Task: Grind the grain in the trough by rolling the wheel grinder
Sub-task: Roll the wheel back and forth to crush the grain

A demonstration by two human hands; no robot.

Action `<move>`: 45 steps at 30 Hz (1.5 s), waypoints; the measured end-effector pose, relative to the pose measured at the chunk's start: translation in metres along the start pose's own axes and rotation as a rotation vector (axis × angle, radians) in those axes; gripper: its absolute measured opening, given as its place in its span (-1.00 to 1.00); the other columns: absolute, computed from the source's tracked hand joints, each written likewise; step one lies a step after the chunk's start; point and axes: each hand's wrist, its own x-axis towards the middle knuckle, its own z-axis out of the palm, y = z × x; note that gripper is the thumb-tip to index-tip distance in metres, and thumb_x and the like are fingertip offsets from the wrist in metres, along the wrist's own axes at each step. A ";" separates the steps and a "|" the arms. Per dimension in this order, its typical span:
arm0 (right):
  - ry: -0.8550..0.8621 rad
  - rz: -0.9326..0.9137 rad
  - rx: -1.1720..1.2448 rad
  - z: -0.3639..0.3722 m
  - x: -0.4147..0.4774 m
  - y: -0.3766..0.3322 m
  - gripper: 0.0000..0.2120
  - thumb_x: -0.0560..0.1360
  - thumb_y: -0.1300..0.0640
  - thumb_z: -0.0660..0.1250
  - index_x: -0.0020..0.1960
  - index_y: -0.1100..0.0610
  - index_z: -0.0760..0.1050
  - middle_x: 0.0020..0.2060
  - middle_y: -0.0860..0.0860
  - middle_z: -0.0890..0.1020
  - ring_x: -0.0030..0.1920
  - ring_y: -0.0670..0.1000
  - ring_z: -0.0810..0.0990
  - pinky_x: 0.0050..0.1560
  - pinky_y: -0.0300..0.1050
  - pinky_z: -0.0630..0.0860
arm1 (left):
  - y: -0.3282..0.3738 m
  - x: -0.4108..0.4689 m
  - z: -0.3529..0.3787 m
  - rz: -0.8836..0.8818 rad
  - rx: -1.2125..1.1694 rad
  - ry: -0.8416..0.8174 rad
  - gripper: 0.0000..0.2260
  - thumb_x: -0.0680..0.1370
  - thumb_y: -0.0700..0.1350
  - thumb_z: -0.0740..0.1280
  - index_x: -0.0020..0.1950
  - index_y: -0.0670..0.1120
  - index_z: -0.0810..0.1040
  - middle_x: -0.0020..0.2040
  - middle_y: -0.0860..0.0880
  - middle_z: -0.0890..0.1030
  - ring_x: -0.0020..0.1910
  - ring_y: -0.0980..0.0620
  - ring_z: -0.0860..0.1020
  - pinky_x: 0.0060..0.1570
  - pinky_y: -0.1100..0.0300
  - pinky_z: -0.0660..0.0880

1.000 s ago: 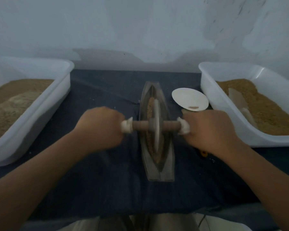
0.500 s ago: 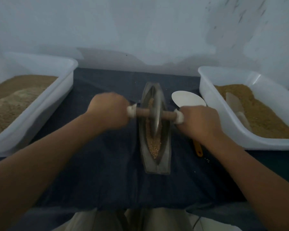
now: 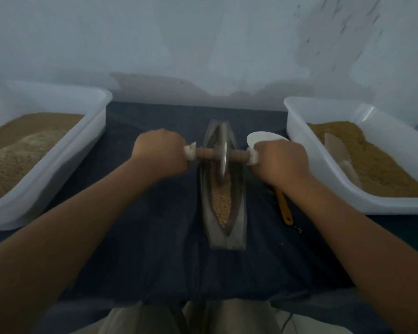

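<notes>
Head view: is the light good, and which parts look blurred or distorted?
Head view: dim, bluish light; the wheel grinder, left hand and right hand are softly motion-blurred; the grain in the trough is readable; the left tub and right tub splay outward at the edges.

The trough (image 3: 237, 213) lay lengthwise at the centre of the surface (image 3: 143, 237), with grain (image 3: 221, 203) in it and the wheel grinder (image 3: 223, 153) standing in its far half. The left tub (image 3: 58, 172) and right tub (image 3: 307, 153) flanked it, and a dish (image 3: 261, 138) lay between trough and right tub.
</notes>
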 end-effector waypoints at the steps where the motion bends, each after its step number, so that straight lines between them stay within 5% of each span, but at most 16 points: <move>1: 0.011 0.001 -0.022 -0.004 -0.017 -0.001 -0.66 0.58 -0.22 0.18 -0.28 -0.06 0.38 -0.44 -0.16 0.31 -0.44 -0.14 0.25 -0.40 -0.19 0.08 | -0.004 -0.019 0.004 0.035 0.007 0.018 -0.77 0.46 0.16 0.33 -0.27 0.05 0.49 -0.31 0.09 0.52 -0.30 -0.05 0.56 -0.31 0.15 0.44; 5: 0.158 -0.111 0.003 -0.014 -0.071 0.001 -0.70 0.36 -0.22 0.29 -0.33 -0.11 0.23 -0.51 -0.20 0.02 -0.51 -0.25 -0.04 -0.49 -0.35 -0.05 | -0.015 -0.083 0.016 0.179 0.003 0.221 -0.68 0.36 0.24 0.31 -0.40 0.12 0.25 -0.53 0.16 0.29 -0.58 0.18 0.26 -0.48 0.33 0.08; 8: 0.061 -0.118 0.096 -0.005 -0.046 0.002 -0.66 0.55 -0.16 0.31 -0.31 -0.05 0.34 -0.47 -0.17 0.32 -0.46 -0.14 0.35 -0.43 -0.17 0.37 | -0.013 -0.053 0.024 0.090 -0.020 0.152 -0.70 0.43 0.21 0.31 -0.36 0.07 0.37 -0.44 0.13 0.43 -0.49 0.06 0.40 -0.43 0.24 0.25; 12: 0.076 -0.063 0.052 -0.007 0.020 -0.006 -0.67 0.54 -0.17 0.10 -0.28 0.00 0.41 -0.39 -0.09 0.43 -0.34 0.04 0.49 -0.31 -0.08 0.44 | -0.005 0.025 0.016 -0.031 -0.048 0.086 -0.74 0.49 0.18 0.30 -0.25 0.02 0.47 -0.18 0.00 0.61 -0.18 -0.14 0.62 -0.22 0.10 0.44; 16: 0.000 -0.052 0.072 -0.011 0.008 -0.004 -0.62 0.54 -0.14 0.07 -0.22 0.04 0.53 -0.33 -0.02 0.55 -0.29 0.10 0.56 -0.22 0.05 0.55 | -0.003 0.012 0.018 -0.009 -0.050 0.073 -0.75 0.47 0.14 0.32 -0.29 0.03 0.43 -0.21 0.01 0.62 -0.22 -0.13 0.61 -0.26 0.11 0.45; 20: 0.135 -0.043 -0.010 -0.018 -0.057 -0.010 -0.82 0.37 -0.14 0.15 -0.32 -0.08 0.37 -0.52 -0.17 0.16 -0.54 -0.06 0.19 -0.55 -0.21 0.14 | -0.014 -0.056 0.027 0.093 -0.022 0.124 -0.75 0.38 0.19 0.31 -0.37 0.07 0.39 -0.45 0.14 0.43 -0.49 0.11 0.38 -0.46 0.26 0.21; 21: 0.116 -0.051 0.013 -0.021 -0.071 -0.010 -0.85 0.35 -0.14 0.14 -0.33 -0.11 0.32 -0.52 -0.18 0.18 -0.56 -0.08 0.19 -0.58 -0.20 0.21 | -0.014 -0.070 0.025 0.110 -0.018 0.144 -0.72 0.36 0.21 0.30 -0.40 0.08 0.36 -0.50 0.15 0.37 -0.54 0.16 0.31 -0.49 0.30 0.14; 24: -0.048 -0.062 0.131 -0.030 -0.078 -0.013 -0.82 0.51 0.00 0.34 -0.26 -0.06 0.47 -0.38 0.00 0.56 -0.41 0.09 0.54 -0.32 0.11 0.59 | -0.011 -0.080 0.023 0.077 -0.078 0.057 -0.73 0.36 0.23 0.25 -0.38 0.07 0.41 -0.49 0.14 0.41 -0.52 0.17 0.36 -0.50 0.28 0.17; 27: -0.060 -0.121 -0.019 -0.046 -0.052 -0.019 -0.72 0.53 0.05 0.42 -0.26 -0.02 0.37 -0.35 -0.09 0.48 -0.38 -0.01 0.49 -0.36 -0.06 0.45 | -0.004 -0.057 0.018 -0.002 -0.129 -0.085 -0.75 0.46 0.19 0.27 -0.30 0.06 0.50 -0.38 0.12 0.54 -0.41 0.11 0.51 -0.43 0.21 0.37; 29: -0.210 -0.177 -0.009 -0.059 -0.036 -0.022 -0.88 0.54 0.07 0.38 -0.07 -0.02 0.43 -0.17 -0.09 0.54 -0.14 0.03 0.60 -0.13 0.00 0.54 | -0.002 -0.049 0.025 -0.041 -0.148 -0.036 -0.71 0.50 0.23 0.24 -0.29 0.07 0.51 -0.37 0.11 0.55 -0.39 0.09 0.52 -0.41 0.20 0.39; 32: -0.305 -0.294 0.065 -0.083 -0.029 -0.012 -0.56 0.43 -0.12 0.47 0.25 -0.13 0.43 0.05 -0.19 0.47 0.09 -0.06 0.47 0.08 -0.02 0.40 | -0.004 -0.056 0.040 -0.091 -0.202 0.108 -0.59 0.51 0.32 0.12 -0.35 0.10 0.49 -0.46 0.14 0.51 -0.48 0.15 0.48 -0.47 0.24 0.34; 35: -0.038 -0.092 0.642 -0.110 -0.039 0.006 -0.67 0.55 -0.27 0.37 0.27 -0.24 0.50 0.19 -0.31 0.55 0.24 -0.26 0.51 0.20 -0.19 0.44 | -0.006 -0.064 0.051 -0.121 -0.281 0.175 -0.54 0.50 0.37 0.07 -0.38 0.11 0.49 -0.49 0.15 0.50 -0.50 0.18 0.47 -0.46 0.26 0.35; 37: 0.362 0.178 0.854 -0.113 -0.053 0.020 -0.86 0.65 -0.17 0.27 0.09 -0.18 0.56 0.05 -0.28 0.63 0.11 -0.26 0.60 0.04 -0.29 0.48 | -0.010 -0.067 0.055 -0.141 -0.349 0.164 -0.57 0.49 0.38 0.11 -0.35 0.12 0.52 -0.46 0.16 0.53 -0.46 0.17 0.49 -0.43 0.25 0.37; 39: 0.543 0.367 0.891 -0.101 -0.072 0.023 -0.82 0.68 -0.10 0.20 -0.04 -0.15 0.53 -0.13 -0.21 0.65 -0.08 -0.19 0.64 -0.13 -0.34 0.49 | -0.013 -0.068 0.056 -0.162 -0.439 0.133 -0.59 0.48 0.39 0.13 -0.31 0.15 0.56 -0.42 0.16 0.57 -0.41 0.15 0.54 -0.39 0.21 0.42; 42: 0.181 0.364 0.643 -0.064 -0.093 0.012 -0.92 0.69 -0.07 0.25 0.08 -0.15 0.51 -0.20 -0.14 0.62 -0.21 -0.12 0.61 -0.18 -0.11 0.58 | -0.014 -0.068 0.053 -0.195 -0.523 0.162 -0.69 0.54 0.39 0.14 -0.18 0.29 0.57 -0.41 0.16 0.58 -0.40 0.14 0.54 -0.38 0.19 0.43; 45: -0.244 0.265 0.222 -0.033 -0.093 0.004 -0.61 0.66 -0.13 0.31 0.41 -0.02 0.35 -0.03 -0.02 0.65 -0.08 0.03 0.63 -0.07 0.06 0.62 | -0.017 -0.070 0.051 -0.216 -0.562 0.184 -0.80 0.55 0.39 0.23 -0.14 0.37 0.55 -0.41 0.18 0.57 -0.41 0.16 0.53 -0.41 0.22 0.38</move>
